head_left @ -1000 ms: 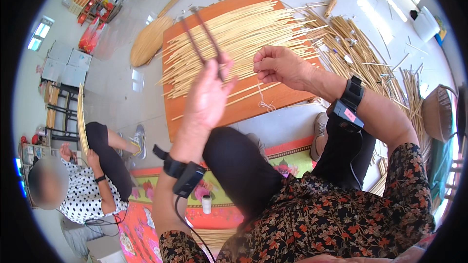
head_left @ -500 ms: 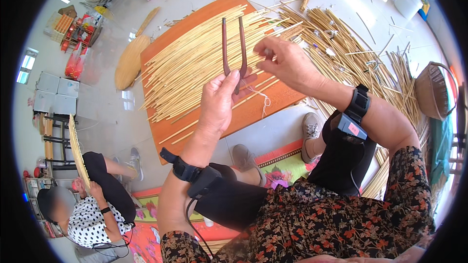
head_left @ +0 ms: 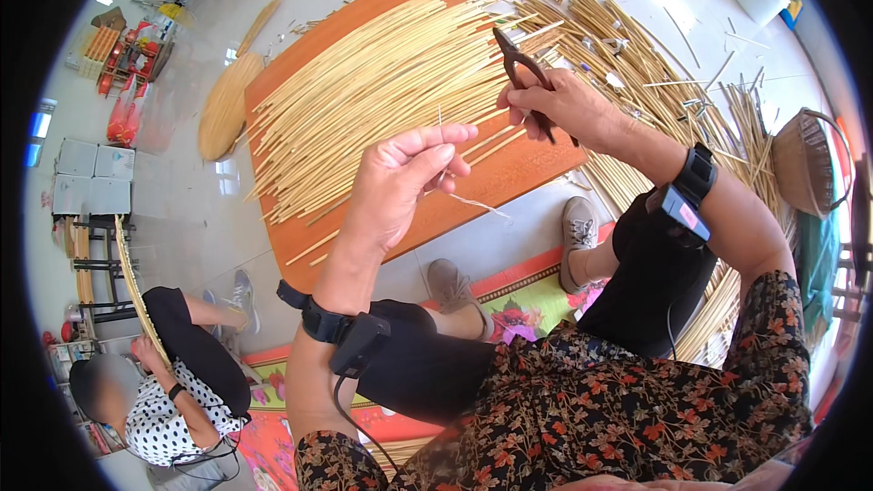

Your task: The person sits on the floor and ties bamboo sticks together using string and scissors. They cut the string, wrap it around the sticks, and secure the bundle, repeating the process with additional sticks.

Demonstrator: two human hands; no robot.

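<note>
My left hand [head_left: 391, 177] is closed, thumb against fingers, over the sorghum-like stalks on the table. A white thread [head_left: 480, 206] trails from it to the right. Above its index finger a thin, pale, needle-like sliver [head_left: 440, 115] stands upright; whether the thread is joined to it is hidden. To the right, my right hand [head_left: 568, 109] grips dark pliers [head_left: 516, 56], their jaws pointing up and left and their handles running through the fingers. Beneath both hands lies a broad layer of straw-coloured stalks [head_left: 364, 82] side by side.
The stalks rest on an orange-brown board [head_left: 409, 241]. More stalks [head_left: 627, 64] are heaped at the right, near a wicker basket [head_left: 809, 164]. A woven oval piece [head_left: 227, 109] lies left of the board. A co-worker [head_left: 173, 400] sits lower left, holding a long stalk strip [head_left: 136, 282].
The pliers have passed from my left hand to my right and now point jaws up. My left hand has kept the thread and moved slightly left and down.
</note>
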